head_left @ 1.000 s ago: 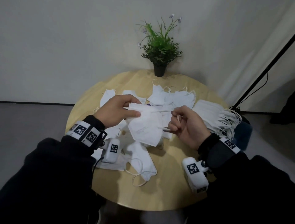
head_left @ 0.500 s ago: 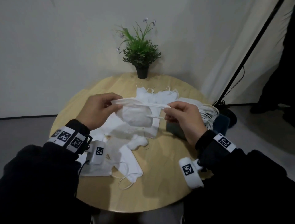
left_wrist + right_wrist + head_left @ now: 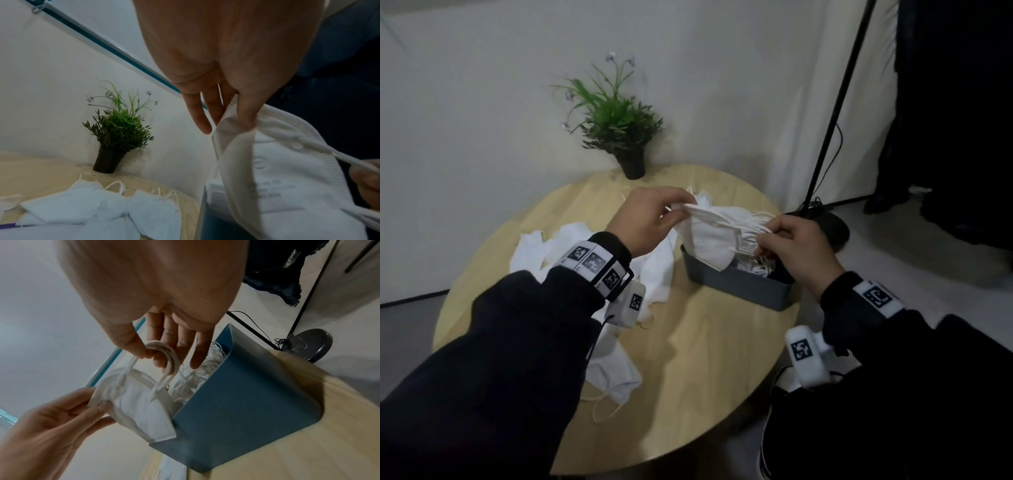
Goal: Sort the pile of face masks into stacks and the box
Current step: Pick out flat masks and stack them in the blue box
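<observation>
A white folded face mask [image 3: 705,240] hangs stretched between my two hands over the dark blue box [image 3: 739,287] at the table's right side. Its lower edge dips inside the box's left end. My left hand [image 3: 679,209] pinches the mask's left end between thumb and fingers [image 3: 244,113]. My right hand [image 3: 765,236] pinches the mask's ear loops [image 3: 162,350] above the box [image 3: 246,410]. Several white masks with loose loops [image 3: 197,369] lie inside the box. A pile of loose masks [image 3: 571,246] is spread on the table to the left.
The round wooden table [image 3: 705,377] carries a potted plant [image 3: 619,137] at its far edge by the wall. One more mask [image 3: 613,377] lies near the front left under my left arm. A black lamp stand with a round base [image 3: 832,226] stands on the floor just right of the box.
Both hands have carried the stretched mask to the right, from above the pile to over the box, and lowered it so its bottom edge enters the box. My view turned right.
</observation>
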Motion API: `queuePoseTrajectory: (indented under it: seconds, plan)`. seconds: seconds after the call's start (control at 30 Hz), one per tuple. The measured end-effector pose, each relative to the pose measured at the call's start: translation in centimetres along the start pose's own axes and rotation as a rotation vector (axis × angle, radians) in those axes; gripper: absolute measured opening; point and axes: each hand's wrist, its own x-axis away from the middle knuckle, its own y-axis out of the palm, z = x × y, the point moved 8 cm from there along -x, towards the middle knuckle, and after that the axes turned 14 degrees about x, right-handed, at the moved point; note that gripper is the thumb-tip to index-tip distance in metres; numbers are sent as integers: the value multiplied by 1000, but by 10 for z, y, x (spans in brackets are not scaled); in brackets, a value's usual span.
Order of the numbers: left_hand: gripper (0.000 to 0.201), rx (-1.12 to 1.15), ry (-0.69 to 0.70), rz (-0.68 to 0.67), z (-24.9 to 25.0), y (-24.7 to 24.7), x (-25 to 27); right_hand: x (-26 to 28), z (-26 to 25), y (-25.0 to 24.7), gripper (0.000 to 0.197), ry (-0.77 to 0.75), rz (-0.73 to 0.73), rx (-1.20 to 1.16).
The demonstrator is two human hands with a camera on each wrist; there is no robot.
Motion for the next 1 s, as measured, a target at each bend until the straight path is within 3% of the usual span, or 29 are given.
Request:
queuePoseTrajectory:
  seconds: [0.27, 0.53, 0.6, 0.7, 0.77, 0.9, 1.0]
  plan:
    - [18, 55, 16, 219, -5, -1, -4, -7, 1, -5, 11, 28, 98, -135]
    - [17, 13, 32, 293, -7, 8, 11, -10, 7, -9, 3, 47, 138, -97]
    - [18, 27, -21, 241, -13, 14, 13, -11, 7, -10, 2, 46, 141, -68]
    - [19, -31, -132, -4, -26, 38, 21, -9, 9, -1, 6, 54, 28, 65]
    - [19, -59, -161, -95, -31, 47, 25, -5, 11, 4, 7, 54, -32, 214]
    - [31, -152, -113, -146, -21, 54, 19, -4, 11, 1, 17, 47, -37, 358]
    - [35, -266, -77, -290, -18, 73, 20, -3, 9, -2, 24, 34, -30, 389]
